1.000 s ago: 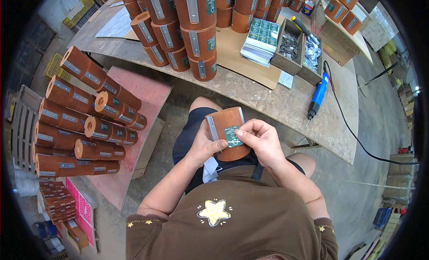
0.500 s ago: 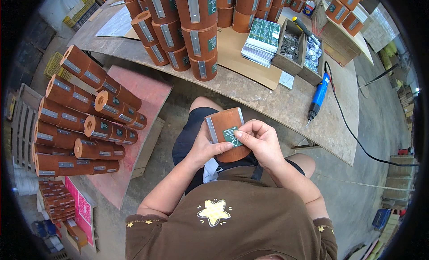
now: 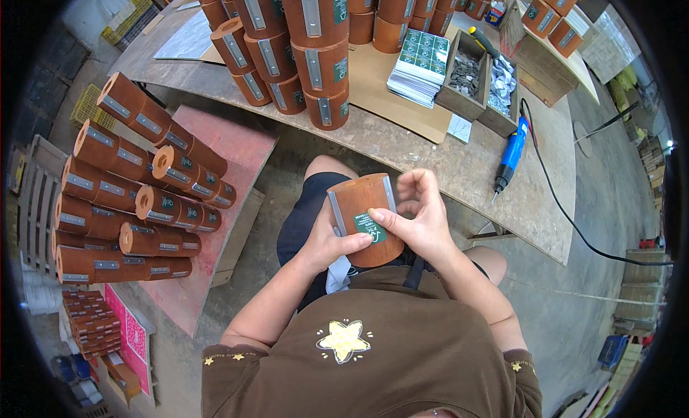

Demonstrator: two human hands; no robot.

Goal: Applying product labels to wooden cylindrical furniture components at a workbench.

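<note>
A reddish-brown wooden cylinder (image 3: 361, 197) with metal strips down its sides is held upright at my lap. My left hand (image 3: 328, 240) is closed around its left side, thumb lying over the lower edge of a green label (image 3: 377, 235) on the front. My right hand (image 3: 425, 218) is at the cylinder's right side. Its thumb presses on the label's top edge, while the fingers are lifted away, loosely curled and apart, gripping nothing. The far side of the cylinder and the left fingers behind it are hidden.
Similar cylinders (image 3: 316, 66) stand stacked on the table (image 3: 402, 154); more lie piled on a pink board (image 3: 247, 141) at left. Beyond my right hand are a stack of green label sheets (image 3: 423, 53), wooden boxes (image 3: 463, 104) of small metal parts, and a blue electric screwdriver (image 3: 511, 156) with a cord.
My right fingers have opened and lifted off the label, leaving the thumb on it. More of the label now shows. My left hand keeps its hold on the cylinder.
</note>
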